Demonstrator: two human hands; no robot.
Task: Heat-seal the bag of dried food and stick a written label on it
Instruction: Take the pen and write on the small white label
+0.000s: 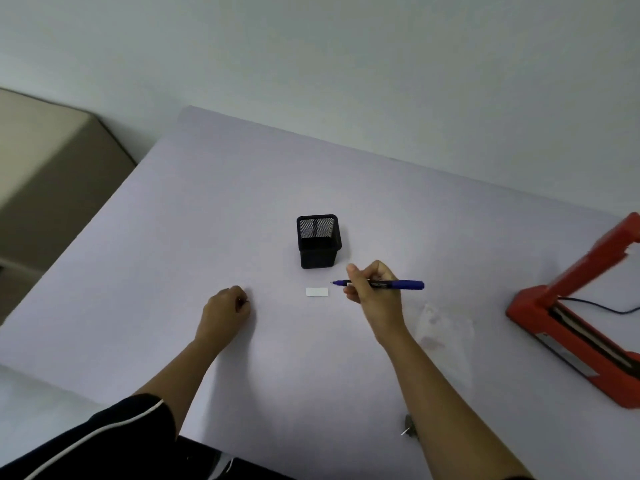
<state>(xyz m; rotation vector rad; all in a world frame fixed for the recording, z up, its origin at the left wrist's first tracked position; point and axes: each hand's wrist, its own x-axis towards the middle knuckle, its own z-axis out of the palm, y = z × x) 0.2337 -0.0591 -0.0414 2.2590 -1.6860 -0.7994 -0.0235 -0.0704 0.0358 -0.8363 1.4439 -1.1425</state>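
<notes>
Red heat sealer [530, 306], arm raised, sits at the right edge of the table [242, 202], with the clear bag [446, 327] flat between it and the right forearm and a black mesh pot [318, 242] behind. Labelling seems the step in hand: the right hand [377, 299] pinches a blue marker [405, 284], its bare tip just beside the small white label [317, 292], while the left hand [225, 308] rests curled, contents hidden. Next the tip must settle on the label, apparently blank; the marker's print is unreadable.

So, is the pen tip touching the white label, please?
Apart. The head view shows bare table between the tip of the pen and the label.
</notes>
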